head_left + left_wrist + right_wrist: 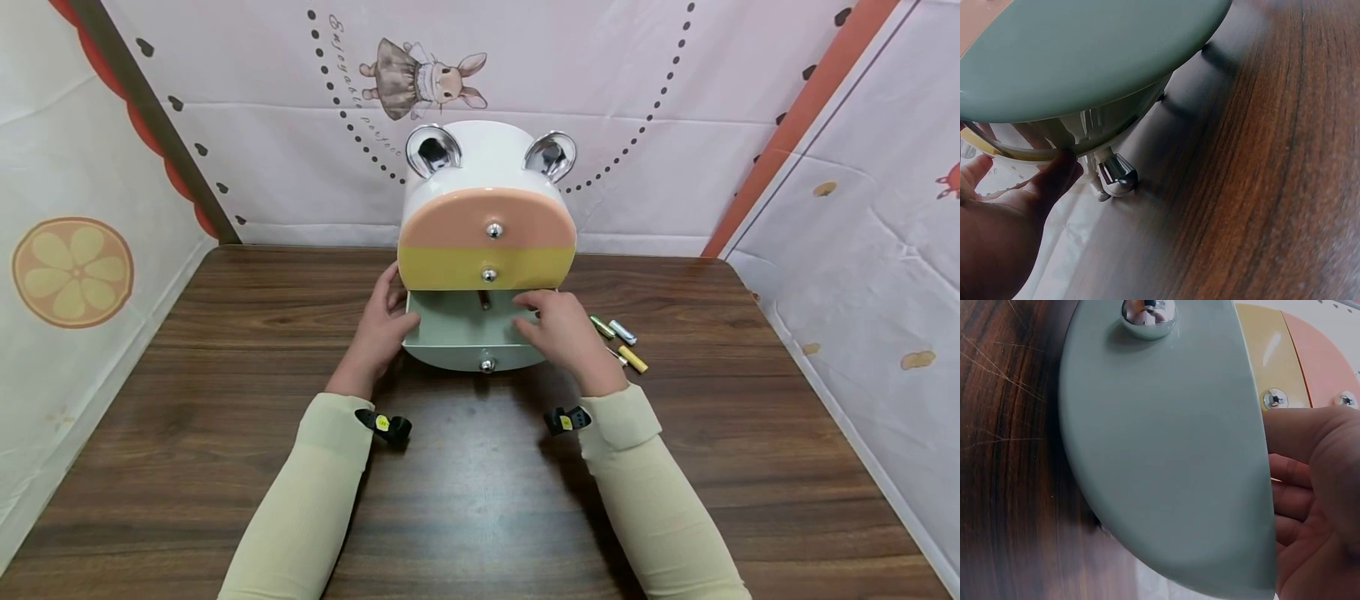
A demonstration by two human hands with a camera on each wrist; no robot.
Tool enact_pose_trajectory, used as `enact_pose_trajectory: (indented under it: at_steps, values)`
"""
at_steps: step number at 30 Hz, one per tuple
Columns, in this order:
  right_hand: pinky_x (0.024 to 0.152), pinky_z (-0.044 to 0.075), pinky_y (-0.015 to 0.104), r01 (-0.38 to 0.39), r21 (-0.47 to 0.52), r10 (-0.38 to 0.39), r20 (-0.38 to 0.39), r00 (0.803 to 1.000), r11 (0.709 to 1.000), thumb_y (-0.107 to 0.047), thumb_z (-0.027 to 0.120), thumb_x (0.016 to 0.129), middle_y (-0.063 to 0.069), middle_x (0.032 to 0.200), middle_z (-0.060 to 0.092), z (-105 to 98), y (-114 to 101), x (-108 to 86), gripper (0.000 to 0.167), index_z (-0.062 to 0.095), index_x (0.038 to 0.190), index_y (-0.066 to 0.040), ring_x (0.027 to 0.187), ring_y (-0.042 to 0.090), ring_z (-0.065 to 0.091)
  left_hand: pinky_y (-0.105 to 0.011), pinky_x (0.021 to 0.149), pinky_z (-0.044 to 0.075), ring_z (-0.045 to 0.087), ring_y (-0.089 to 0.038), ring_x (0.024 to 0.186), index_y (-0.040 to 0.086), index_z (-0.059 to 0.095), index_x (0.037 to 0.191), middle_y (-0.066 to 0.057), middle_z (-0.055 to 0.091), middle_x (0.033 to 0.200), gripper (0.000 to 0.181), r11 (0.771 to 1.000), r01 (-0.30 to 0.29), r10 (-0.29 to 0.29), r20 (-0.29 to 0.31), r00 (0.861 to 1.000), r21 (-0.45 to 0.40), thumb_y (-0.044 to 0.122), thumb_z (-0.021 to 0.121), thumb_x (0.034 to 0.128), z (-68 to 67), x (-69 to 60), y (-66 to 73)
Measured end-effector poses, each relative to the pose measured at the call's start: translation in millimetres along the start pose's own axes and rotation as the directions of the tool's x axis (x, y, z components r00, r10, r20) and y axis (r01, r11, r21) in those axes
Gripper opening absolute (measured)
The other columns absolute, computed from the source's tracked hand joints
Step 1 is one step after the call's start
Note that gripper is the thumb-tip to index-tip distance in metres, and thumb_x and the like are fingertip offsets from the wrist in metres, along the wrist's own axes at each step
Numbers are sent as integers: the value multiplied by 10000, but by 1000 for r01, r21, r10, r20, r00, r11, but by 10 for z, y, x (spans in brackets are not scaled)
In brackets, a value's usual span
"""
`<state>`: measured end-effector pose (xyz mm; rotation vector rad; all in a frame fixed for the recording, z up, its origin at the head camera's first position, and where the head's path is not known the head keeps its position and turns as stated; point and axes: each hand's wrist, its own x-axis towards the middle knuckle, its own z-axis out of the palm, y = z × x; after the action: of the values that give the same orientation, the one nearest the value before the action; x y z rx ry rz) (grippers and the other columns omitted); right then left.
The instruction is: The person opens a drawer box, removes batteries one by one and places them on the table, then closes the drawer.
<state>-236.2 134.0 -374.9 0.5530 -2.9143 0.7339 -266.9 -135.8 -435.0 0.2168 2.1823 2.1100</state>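
Observation:
A small cabinet [491, 158] with silver ears stands on the table, its peach top drawer [450, 218] and yellow middle drawer [442, 268] closed. The green bottom drawer [450, 358] is pulled out, and a dark brown stick-like piece [484, 300] lies inside. My left hand [377, 329] rests against the cabinet's left side, thumb by the drawer's edge; in the left wrist view its thumb [1054, 181] touches the side. My right hand [562, 329] reaches over the drawer's right part, fingers loosely bent, with nothing visible between them. The drawer front hides part of it in the right wrist view.
Several small cylinders lie to the right of the cabinet, among them a green one [602, 327], a pale blue one [622, 332] and a yellow one [633, 359]. A printed cloth [637, 217] hangs behind the wooden table [225, 350].

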Motion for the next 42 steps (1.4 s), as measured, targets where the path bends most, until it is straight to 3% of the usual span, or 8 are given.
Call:
enact_pose_trajectory:
  at_steps: [4, 11, 18, 25, 32, 42]
  values:
    - [854, 512, 431, -3, -3, 3, 8, 1000, 1000, -200, 643, 909, 123, 1179, 691, 15, -21, 33, 341, 664, 1217, -56, 933, 283, 669, -361, 909, 459, 413, -278, 1381, 390, 153, 1528, -146, 366, 1522, 870, 1000, 3, -3, -6, 1000, 7, -35, 489, 847, -5, -6, 4]
    - [975, 466, 456, 2, -12, -1, 33, 999, 1000, -216, 654, 901, 126, 1218, 672, 60, -36, 93, 376, 653, 1236, -47, 1137, 311, 609, -398, 926, 459, 415, -284, 1376, 383, 161, 1529, -154, 378, 1511, 873, 1000, 7, -7, -12, 1000, 8, -43, 494, 843, -3, -2, 10]
    - [1001, 451, 470, -3, -18, 5, 90, 996, 1000, -279, 642, 909, 106, 1268, 651, 104, -20, 142, 434, 624, 1289, -71, 1210, 308, 572, -432, 957, 452, 407, -290, 1382, 389, 164, 1528, -162, 369, 1517, 878, 1000, 5, -5, -11, 1000, 7, -49, 492, 842, 0, 6, -2]
    - [1023, 438, 465, 16, -16, -13, 175, 985, 1000, -285, 612, 922, 122, 1301, 630, 95, -40, 187, 493, 558, 1362, -70, 1225, 303, 566, -437, 960, 450, 409, -291, 1380, 384, 163, 1529, -162, 376, 1513, 876, 1000, -2, 2, -12, 1000, 10, -50, 489, 842, 0, 8, -5]
    - [1049, 419, 460, 49, -42, -40, 204, 978, 998, -299, 617, 922, 129, 1337, 604, 111, -54, 246, 531, 526, 1392, -68, 1255, 309, 541, -485, 996, 428, 399, -295, 1387, 379, 162, 1532, -160, 362, 1523, 876, 1000, 8, -8, -14, 1000, 12, -49, 492, 841, -1, 11, -2]
    - [1058, 406, 470, 6, -50, 8, 263, 965, 999, -342, 624, 916, 113, 1367, 582, 135, -91, 312, 585, 480, 1436, -116, 1281, 319, 513, -483, 993, 428, 402, -291, 1385, 384, 159, 1532, -160, 375, 1513, 875, 1000, 13, -13, -11, 1000, 17, -48, 491, 847, -2, 17, 1]
